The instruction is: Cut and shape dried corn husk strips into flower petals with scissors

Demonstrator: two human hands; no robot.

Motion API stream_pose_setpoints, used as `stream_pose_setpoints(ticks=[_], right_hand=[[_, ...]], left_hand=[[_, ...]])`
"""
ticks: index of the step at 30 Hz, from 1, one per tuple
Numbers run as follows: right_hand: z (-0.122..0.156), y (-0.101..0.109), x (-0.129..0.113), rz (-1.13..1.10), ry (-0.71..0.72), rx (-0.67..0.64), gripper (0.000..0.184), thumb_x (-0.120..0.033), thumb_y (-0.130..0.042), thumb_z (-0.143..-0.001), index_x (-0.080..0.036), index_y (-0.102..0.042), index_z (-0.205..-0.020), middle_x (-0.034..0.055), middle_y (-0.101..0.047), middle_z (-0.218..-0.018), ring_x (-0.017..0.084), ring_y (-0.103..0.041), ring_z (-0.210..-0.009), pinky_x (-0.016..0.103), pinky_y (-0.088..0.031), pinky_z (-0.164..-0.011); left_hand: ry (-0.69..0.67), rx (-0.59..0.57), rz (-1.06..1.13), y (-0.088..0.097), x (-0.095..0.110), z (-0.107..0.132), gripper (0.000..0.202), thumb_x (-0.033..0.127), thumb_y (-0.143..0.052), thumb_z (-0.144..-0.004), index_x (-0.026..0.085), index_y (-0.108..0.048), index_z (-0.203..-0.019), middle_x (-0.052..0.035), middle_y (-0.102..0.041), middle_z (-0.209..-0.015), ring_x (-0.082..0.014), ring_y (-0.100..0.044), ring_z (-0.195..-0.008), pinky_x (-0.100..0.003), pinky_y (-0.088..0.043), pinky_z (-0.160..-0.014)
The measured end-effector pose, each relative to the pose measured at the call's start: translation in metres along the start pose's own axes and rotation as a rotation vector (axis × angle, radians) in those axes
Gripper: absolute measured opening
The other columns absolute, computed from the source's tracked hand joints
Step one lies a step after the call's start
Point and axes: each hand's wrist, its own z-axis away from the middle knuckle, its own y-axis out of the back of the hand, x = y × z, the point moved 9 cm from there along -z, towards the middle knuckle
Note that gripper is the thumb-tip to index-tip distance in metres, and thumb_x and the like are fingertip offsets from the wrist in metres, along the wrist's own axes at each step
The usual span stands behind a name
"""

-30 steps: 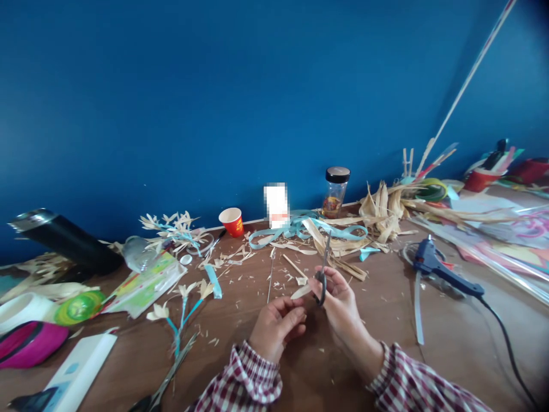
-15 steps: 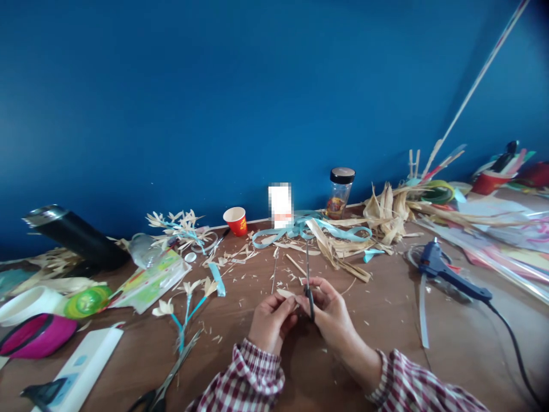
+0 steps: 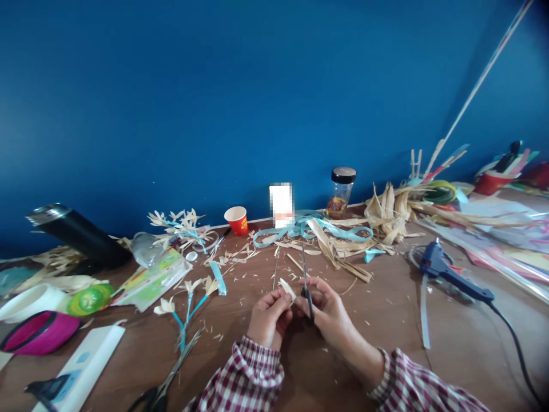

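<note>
My left hand (image 3: 268,315) pinches a small pale husk petal (image 3: 286,287) between thumb and fingers. My right hand (image 3: 328,312) grips black-handled scissors (image 3: 305,280), blades pointing up and away, right beside the petal. Both hands hover over the brown table (image 3: 386,320), close together, in plaid sleeves. Loose husk scraps (image 3: 240,254) lie just beyond them.
A blue glue gun (image 3: 446,272) with a black cord lies to the right. Dried husks (image 3: 386,214), light-blue ribbon (image 3: 309,228), a jar (image 3: 341,191) and a red cup (image 3: 237,220) stand at the back. Husk flowers on blue stems (image 3: 189,294), a second pair of scissors (image 3: 169,375) and a black flask (image 3: 77,232) lie left.
The scissors swung from tilted right to nearly upright. Both hands drew closer together, and the left hand raised the petal up beside the blades.
</note>
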Motion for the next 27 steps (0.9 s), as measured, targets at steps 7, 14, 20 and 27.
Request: stream_pose_setpoints(ticks=[7, 14, 20, 27], right_hand=[[0.004, 0.002, -0.017, 0.343, 0.134, -0.039, 0.034, -0.032, -0.071, -0.07, -0.019, -0.06, -0.099, -0.0004, -0.06, -0.072, 0.014, -0.053, -0.067, 0.024, -0.042, -0.06], [0.012, -0.016, -0.009, 0.504, 0.094, -0.269, 0.033, -0.024, -0.067, -0.074, -0.02, -0.064, -0.106, 0.0013, -0.065, -0.076, 0.016, -0.055, -0.068, 0.023, -0.041, -0.058], [0.014, -0.02, -0.018, 0.678, 0.147, -0.266, 0.031, -0.025, -0.064, -0.073, -0.021, -0.067, -0.104, 0.0016, -0.067, -0.077, 0.018, -0.058, -0.07, 0.025, -0.043, -0.061], [0.015, -0.02, -0.022, 0.808, 0.206, -0.239, 0.021, -0.026, -0.065, -0.071, -0.023, -0.069, -0.092, -0.0005, -0.066, -0.07, 0.017, -0.055, -0.062, 0.024, -0.04, -0.057]], left_hand=[[-0.074, 0.053, 0.033, 0.01, 0.024, 0.0, 0.028, 0.021, -0.084, -0.049, 0.013, -0.061, -0.064, 0.0053, -0.058, -0.05, -0.0023, -0.051, -0.04, -0.01, -0.045, -0.041], [-0.129, 0.081, 0.027, 0.017, 0.036, -0.001, 0.026, 0.022, -0.082, -0.05, 0.013, -0.062, -0.065, 0.0047, -0.059, -0.049, -0.0032, -0.051, -0.04, -0.011, -0.043, -0.041], [-0.156, 0.105, 0.012, 0.022, 0.038, -0.002, 0.025, 0.021, -0.08, -0.051, 0.013, -0.062, -0.065, 0.004, -0.059, -0.049, -0.0045, -0.052, -0.041, -0.012, -0.042, -0.041], [-0.149, 0.134, 0.02, 0.022, 0.037, -0.002, 0.023, 0.018, -0.08, -0.049, 0.012, -0.062, -0.062, 0.0042, -0.058, -0.048, -0.0039, -0.049, -0.04, -0.012, -0.041, -0.039]])
